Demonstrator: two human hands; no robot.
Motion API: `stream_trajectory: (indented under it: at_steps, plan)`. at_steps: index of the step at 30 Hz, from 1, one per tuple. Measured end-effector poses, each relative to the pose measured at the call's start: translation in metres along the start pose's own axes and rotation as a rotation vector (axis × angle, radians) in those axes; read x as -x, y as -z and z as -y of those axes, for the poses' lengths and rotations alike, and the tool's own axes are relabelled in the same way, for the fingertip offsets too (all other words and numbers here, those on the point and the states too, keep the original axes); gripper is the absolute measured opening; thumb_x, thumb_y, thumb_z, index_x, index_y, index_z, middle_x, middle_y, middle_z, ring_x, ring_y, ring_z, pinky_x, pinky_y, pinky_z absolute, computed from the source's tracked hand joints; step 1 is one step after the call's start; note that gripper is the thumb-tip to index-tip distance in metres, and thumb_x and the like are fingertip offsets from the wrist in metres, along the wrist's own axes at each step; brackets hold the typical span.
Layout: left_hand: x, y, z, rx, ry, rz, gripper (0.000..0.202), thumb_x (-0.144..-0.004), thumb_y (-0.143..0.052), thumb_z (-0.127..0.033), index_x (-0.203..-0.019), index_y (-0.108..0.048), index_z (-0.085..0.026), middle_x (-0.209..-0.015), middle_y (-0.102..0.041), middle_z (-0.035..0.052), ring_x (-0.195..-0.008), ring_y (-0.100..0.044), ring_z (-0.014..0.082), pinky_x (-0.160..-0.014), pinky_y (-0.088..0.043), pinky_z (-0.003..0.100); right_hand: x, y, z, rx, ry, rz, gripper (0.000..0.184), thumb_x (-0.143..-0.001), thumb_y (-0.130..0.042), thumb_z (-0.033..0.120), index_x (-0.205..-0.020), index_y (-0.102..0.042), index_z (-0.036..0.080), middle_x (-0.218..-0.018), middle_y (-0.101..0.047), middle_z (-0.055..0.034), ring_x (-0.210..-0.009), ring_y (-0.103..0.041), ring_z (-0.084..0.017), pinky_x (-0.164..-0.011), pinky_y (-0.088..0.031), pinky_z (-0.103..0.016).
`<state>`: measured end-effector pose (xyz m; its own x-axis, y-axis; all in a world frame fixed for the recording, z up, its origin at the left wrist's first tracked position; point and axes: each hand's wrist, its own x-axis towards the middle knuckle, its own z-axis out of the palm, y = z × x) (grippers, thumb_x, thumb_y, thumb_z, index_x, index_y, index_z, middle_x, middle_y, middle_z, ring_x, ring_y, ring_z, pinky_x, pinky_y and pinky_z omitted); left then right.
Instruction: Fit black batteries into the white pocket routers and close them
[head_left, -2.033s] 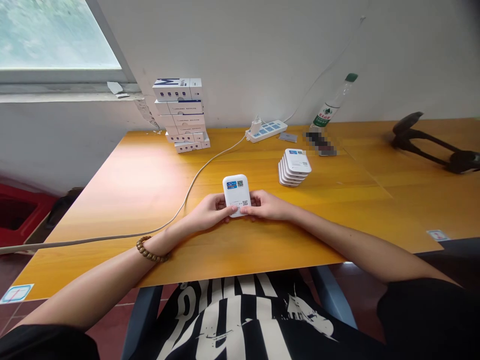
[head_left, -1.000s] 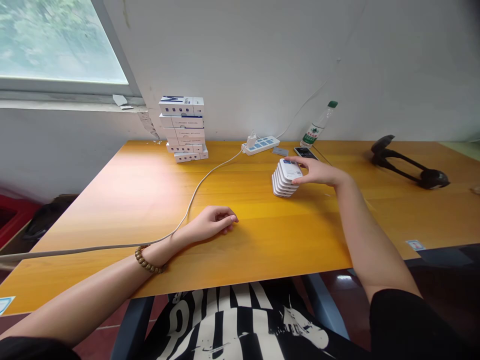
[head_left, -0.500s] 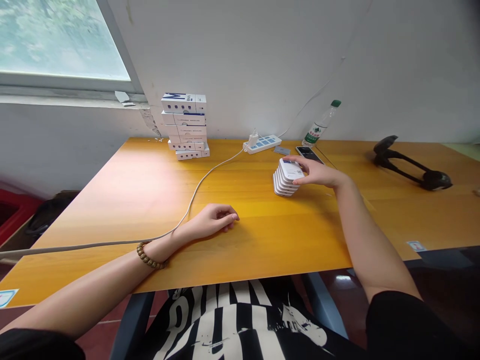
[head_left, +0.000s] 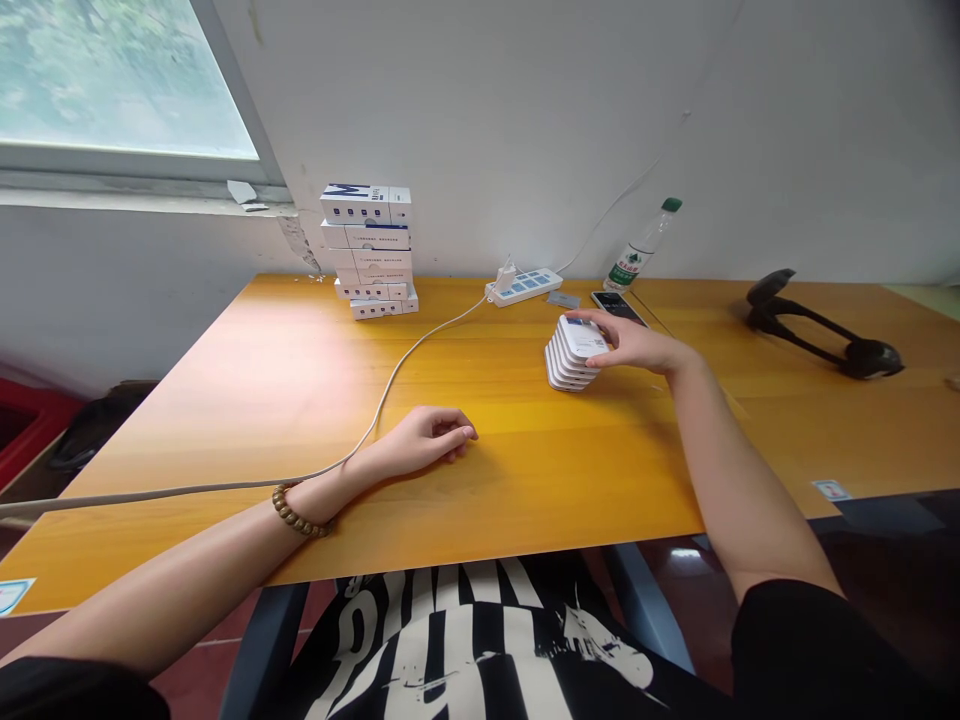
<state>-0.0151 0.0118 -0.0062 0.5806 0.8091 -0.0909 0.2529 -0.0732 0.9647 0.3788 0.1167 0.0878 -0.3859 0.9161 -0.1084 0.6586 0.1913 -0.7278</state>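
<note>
My right hand [head_left: 632, 343] grips the top of a stack of flat white square devices [head_left: 574, 372] with rounded corners, thumb on the near side and fingers on the far side. The uppermost device [head_left: 583, 338] carries a printed label with a small code. The stack leans slightly and rests on the wooden table [head_left: 517, 480]. My left hand [head_left: 429, 440] lies on the table in front of me, its fingers loosely curled with nothing seen in them. Beside its wrist runs a white cable [head_left: 384, 392], which crosses over to the left edge.
Several white boxes [head_left: 371, 238] stand piled at the back left. Along the wall are a power strip [head_left: 525, 288] with a plug, a grey card [head_left: 563, 300], a phone [head_left: 616, 306] and a water bottle [head_left: 637, 252]. A black strap-like object [head_left: 817, 330] lies at the right.
</note>
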Motion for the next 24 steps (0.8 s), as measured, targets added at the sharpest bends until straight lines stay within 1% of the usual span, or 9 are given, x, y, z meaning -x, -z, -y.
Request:
stream_trajectory:
  at_steps: [5, 8, 11, 13, 14, 16, 17, 20, 24]
  plan:
    - [0.000, 0.000, 0.000, 0.003, -0.002, 0.000, 0.036, -0.098, -0.066, -0.053, -0.098, -0.074, -0.018, -0.081, -0.074, 0.0046, -0.073, -0.069, 0.0167, -0.069, -0.057, 0.028, 0.001, 0.002, -0.003, 0.003, -0.005, 0.021, 0.092, -0.078, -0.088, 0.043, -0.162, -0.050, 0.040, -0.171, -0.048, -0.0025, -0.156, -0.047, -0.039, -0.130, -0.041, -0.055]
    - [0.001, 0.000, 0.001, -0.010, -0.001, -0.003, 0.037, -0.099, -0.066, -0.054, -0.098, -0.074, -0.018, -0.081, -0.074, 0.0047, -0.072, -0.069, 0.0170, -0.069, -0.057, 0.029, 0.000, 0.002, -0.008, -0.038, -0.005, 0.042, 0.105, -0.076, -0.091, 0.045, -0.168, -0.040, 0.042, -0.175, -0.044, -0.0007, -0.159, -0.044, -0.036, -0.130, -0.040, -0.052]
    - [0.000, 0.001, 0.000, -0.004, -0.003, -0.003, 0.038, -0.098, -0.066, -0.054, -0.097, -0.074, -0.018, -0.080, -0.074, 0.0049, -0.072, -0.070, 0.0173, -0.069, -0.057, 0.029, -0.006, 0.001, -0.015, -0.123, -0.021, -0.051, 0.111, -0.079, -0.090, 0.056, -0.172, -0.031, 0.038, -0.180, -0.034, -0.0039, -0.163, -0.038, -0.036, -0.130, -0.040, -0.051]
    - [0.000, 0.001, 0.000, 0.001, -0.003, -0.001, 0.037, -0.098, -0.067, -0.054, -0.097, -0.074, -0.018, -0.080, -0.074, 0.0049, -0.072, -0.070, 0.0172, -0.069, -0.057, 0.029, -0.012, 0.000, -0.020, -0.224, -0.112, -0.173, 0.098, -0.090, -0.074, 0.069, -0.171, -0.032, 0.035, -0.180, -0.034, -0.0077, -0.160, -0.044, -0.036, -0.124, -0.048, -0.052]
    - [0.000, 0.000, 0.000, 0.000, -0.003, -0.001, 0.036, -0.097, -0.067, -0.054, -0.096, -0.074, -0.018, -0.081, -0.074, 0.0048, -0.072, -0.070, 0.0171, -0.069, -0.057, 0.029, -0.014, 0.000, -0.022, -0.286, -0.182, -0.208, 0.088, -0.095, -0.063, 0.074, -0.169, -0.036, 0.033, -0.176, -0.041, -0.0099, -0.155, -0.051, -0.036, -0.119, -0.053, -0.053]
    - [0.000, 0.000, 0.000, -0.004, 0.000, 0.001, 0.036, -0.098, -0.066, -0.053, -0.097, -0.074, -0.018, -0.081, -0.074, 0.0047, -0.072, -0.069, 0.0169, -0.070, -0.057, 0.029, -0.017, -0.002, -0.023, -0.405, -0.318, -0.184, 0.073, -0.103, -0.045, 0.077, -0.159, -0.050, 0.030, -0.161, -0.061, -0.0126, -0.140, -0.066, -0.035, -0.108, -0.062, -0.052]
    - [0.000, 0.000, 0.000, -0.006, 0.002, 0.002, 0.036, -0.098, -0.066, -0.053, -0.097, -0.074, -0.018, -0.081, -0.074, 0.0046, -0.073, -0.069, 0.0169, -0.070, -0.056, 0.029, -0.018, -0.003, -0.023, -0.457, -0.361, -0.136, 0.069, -0.104, -0.041, 0.077, -0.150, -0.059, 0.029, -0.151, -0.069, -0.0123, -0.134, -0.070, -0.034, -0.105, -0.064, -0.050]
    - [0.000, 0.001, 0.002, -0.009, 0.002, 0.004, 0.036, -0.099, -0.064, -0.053, -0.098, -0.074, -0.018, -0.081, -0.074, 0.0044, -0.073, -0.069, 0.0170, -0.070, -0.056, 0.029, -0.019, -0.010, -0.016, -0.573, -0.389, -0.040, 0.053, -0.104, -0.049, 0.073, -0.121, -0.073, 0.030, -0.129, -0.080, -0.0077, -0.125, -0.074, -0.029, -0.102, -0.066, -0.042]
    - [0.000, 0.001, 0.003, -0.005, -0.002, 0.004, 0.035, -0.100, -0.063, -0.052, -0.098, -0.074, -0.018, -0.081, -0.073, 0.0040, -0.072, -0.069, 0.0168, -0.070, -0.055, 0.029, -0.020, -0.025, 0.001, -0.600, -0.462, -0.142, 0.031, -0.103, -0.066, 0.056, -0.108, -0.075, 0.027, -0.112, -0.083, -0.0069, -0.109, -0.077, -0.025, -0.089, -0.068, -0.035]
